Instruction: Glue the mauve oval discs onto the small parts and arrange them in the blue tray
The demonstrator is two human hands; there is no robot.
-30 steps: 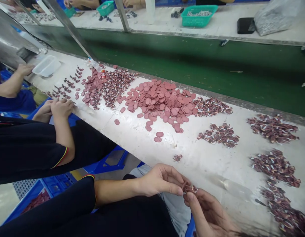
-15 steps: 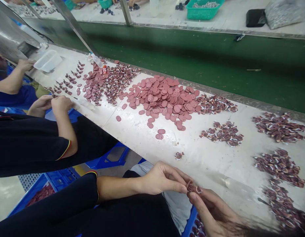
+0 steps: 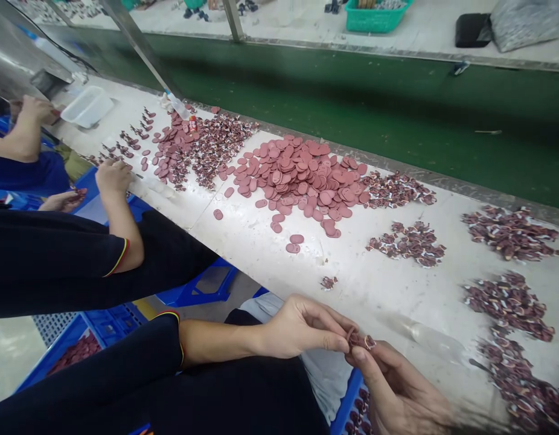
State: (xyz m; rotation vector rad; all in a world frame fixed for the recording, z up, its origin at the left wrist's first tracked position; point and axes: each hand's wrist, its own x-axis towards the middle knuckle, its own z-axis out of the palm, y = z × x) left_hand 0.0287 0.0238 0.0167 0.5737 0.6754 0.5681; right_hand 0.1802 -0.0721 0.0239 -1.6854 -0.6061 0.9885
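My left hand (image 3: 293,329) and my right hand (image 3: 397,383) meet at the table's near edge. Between their fingertips is a small reddish-brown plastic figure part (image 3: 363,342) with a pale curved edge; both hands pinch it, and the fingers cover much of its shape. Just beyond, one similar loose part (image 3: 328,283) lies by itself on the white table (image 3: 261,254). Farther back spreads a large heap of flat reddish oval discs (image 3: 302,175), some with small holes. A clear bottle with a dark thin tip (image 3: 436,339) lies to the right of my hands.
Piles of brown parts (image 3: 510,232) cover the right side. At left, a co-worker's hand (image 3: 114,176) works near rows of small assembled figures (image 3: 130,140). A white tub (image 3: 87,107) stands farther off. Below the table edge is a blue crate (image 3: 347,396) of parts.
My hands still pinch the same part, turned slightly and shifted a little to the right. The nearest co-worker's hands have moved apart, one lowered toward their lap.
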